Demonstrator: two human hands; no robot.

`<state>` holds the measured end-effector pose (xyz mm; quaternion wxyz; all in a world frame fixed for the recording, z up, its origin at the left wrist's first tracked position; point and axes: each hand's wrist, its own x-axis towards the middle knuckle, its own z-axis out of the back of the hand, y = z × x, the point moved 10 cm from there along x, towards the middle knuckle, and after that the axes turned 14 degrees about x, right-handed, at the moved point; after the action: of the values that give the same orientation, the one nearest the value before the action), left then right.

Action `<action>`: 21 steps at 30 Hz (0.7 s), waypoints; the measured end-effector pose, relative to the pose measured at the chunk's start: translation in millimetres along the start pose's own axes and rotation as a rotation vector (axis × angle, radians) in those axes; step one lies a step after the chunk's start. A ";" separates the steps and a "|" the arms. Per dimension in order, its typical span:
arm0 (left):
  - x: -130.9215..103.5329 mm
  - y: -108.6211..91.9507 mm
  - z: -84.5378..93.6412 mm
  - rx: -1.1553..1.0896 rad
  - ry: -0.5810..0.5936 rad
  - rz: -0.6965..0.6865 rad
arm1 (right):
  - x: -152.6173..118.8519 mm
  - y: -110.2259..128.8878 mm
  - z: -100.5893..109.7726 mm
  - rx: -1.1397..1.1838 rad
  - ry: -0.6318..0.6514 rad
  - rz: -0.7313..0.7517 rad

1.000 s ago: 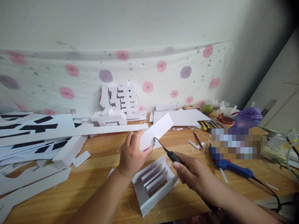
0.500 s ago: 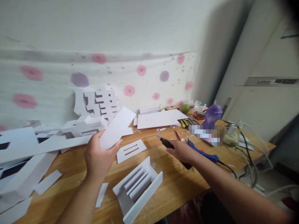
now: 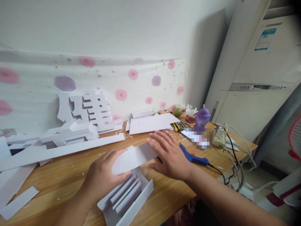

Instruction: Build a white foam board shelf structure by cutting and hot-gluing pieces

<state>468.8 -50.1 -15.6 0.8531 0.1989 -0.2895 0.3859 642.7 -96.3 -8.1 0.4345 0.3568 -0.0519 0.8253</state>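
My left hand (image 3: 107,169) grips a flat white rectangular foam board piece (image 3: 133,158) at its left end, thumb below and fingers above. At the piece's far end is my right hand (image 3: 166,153), fingers stretched out and thumb apart. Whether it touches the board I cannot tell. Beneath the held piece, a white board part with upright walls and raised ribs (image 3: 127,196) lies on the wooden table (image 3: 72,175). A small dark bit shows by the right thumb, mostly hidden.
A blue corded hot tool (image 3: 196,159) lies right of my hand, near a purple bottle (image 3: 201,121) and a power strip (image 3: 219,138). White cut-out letter shapes (image 3: 86,108) stand at the back left. A white board (image 3: 152,123) and a yellow cutter (image 3: 176,127) lie behind.
My right hand no longer shows the black-handled knife and has moved to the board piece. My left hand has brought that piece lower and to the right. The view has turned right.
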 end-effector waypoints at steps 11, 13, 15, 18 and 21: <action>-8.4 -21.6 30.1 -0.305 -0.136 -0.126 | 2.0 41.3 -12.9 0.313 0.022 0.218; -9.0 -19.5 24.8 -0.456 -0.084 -0.073 | 2.0 45.5 -11.9 0.421 0.004 0.240; -9.5 -17.6 18.6 -0.579 -0.034 -0.018 | 2.7 48.4 -11.0 0.504 -0.011 0.242; -10.2 -16.8 13.2 -0.631 0.006 0.022 | 5.2 47.4 -12.4 0.541 -0.002 0.176; -10.3 -12.4 16.8 -0.574 -0.053 0.067 | 6.7 38.0 -13.3 0.534 -0.003 0.063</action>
<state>467.2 -72.8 -11.0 0.8533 -0.0506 -0.4156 0.3108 604.4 -110.0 -5.2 0.2990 0.4581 0.1560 0.8225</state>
